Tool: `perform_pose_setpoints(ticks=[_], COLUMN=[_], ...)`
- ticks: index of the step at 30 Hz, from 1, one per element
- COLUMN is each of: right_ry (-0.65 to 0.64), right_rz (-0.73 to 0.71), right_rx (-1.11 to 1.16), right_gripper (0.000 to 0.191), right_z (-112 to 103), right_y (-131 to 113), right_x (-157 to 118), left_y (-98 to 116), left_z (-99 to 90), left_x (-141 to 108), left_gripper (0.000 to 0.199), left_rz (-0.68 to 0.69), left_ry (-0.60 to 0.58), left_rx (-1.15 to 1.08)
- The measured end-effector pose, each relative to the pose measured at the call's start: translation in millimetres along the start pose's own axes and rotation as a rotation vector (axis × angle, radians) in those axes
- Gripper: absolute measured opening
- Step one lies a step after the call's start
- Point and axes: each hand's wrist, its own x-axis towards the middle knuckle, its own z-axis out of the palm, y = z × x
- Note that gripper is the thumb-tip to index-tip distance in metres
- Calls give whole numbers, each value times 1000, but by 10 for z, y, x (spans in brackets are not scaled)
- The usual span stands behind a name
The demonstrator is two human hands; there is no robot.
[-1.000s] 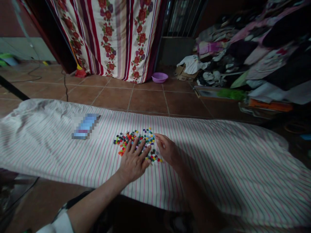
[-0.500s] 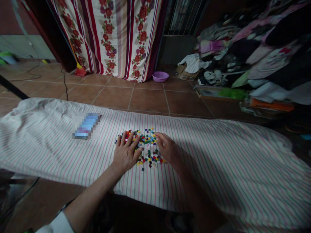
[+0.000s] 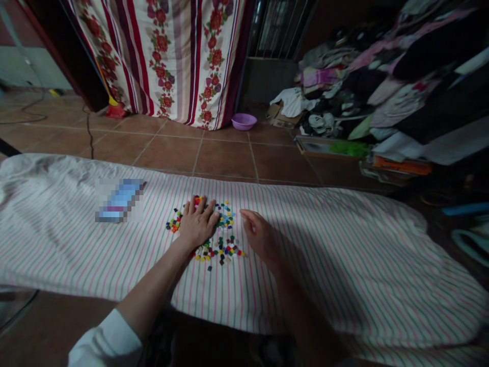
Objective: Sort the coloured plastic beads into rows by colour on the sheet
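Small square pieces in many colours (image 3: 225,250) lie scattered on a striped cloth (image 3: 328,244). My left hand (image 3: 197,222) rests palm down on the upper part of the scatter, fingers spread, hiding the pieces beneath it. Some dark, green and orange pieces show to its left, and red ones past its fingertips. Just right of the scatter is my right hand (image 3: 257,232), its thumb and fingers closed together. Whatever is between those fingertips, if anything, is too small to make out.
A blurred, pixelated flat blue object (image 3: 121,200) lies on the cloth at the left. Beyond the cloth are a tiled floor, a purple basin (image 3: 244,121), a floral curtain (image 3: 183,61) and a heap of clothes (image 3: 382,86) at the right.
The camera view has shifted slightly. My left hand has moved up across the pieces, uncovering some at its left and below. My right hand is now a little apart from the scatter.
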Motion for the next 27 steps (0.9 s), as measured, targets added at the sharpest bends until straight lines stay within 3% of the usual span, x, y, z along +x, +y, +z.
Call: perform_pose_setpoints(ticks=[13,21,27], right_ry=[18,45,40], right_rz=[31,39,20], right_rx=[34,2,-3], right_gripper=[34,34,34], right_z=[-63,-57,-57], right_y=[61,91,85], right_x=[-47,-39,-40], left_y=[485,676,704], left_z=[55,116,55], left_x=[1,-279,-481], left_gripper=[51,54,57], left_rz=[103,182,255], left_ry=[14,41,32], left_rx=[-24,-30,8])
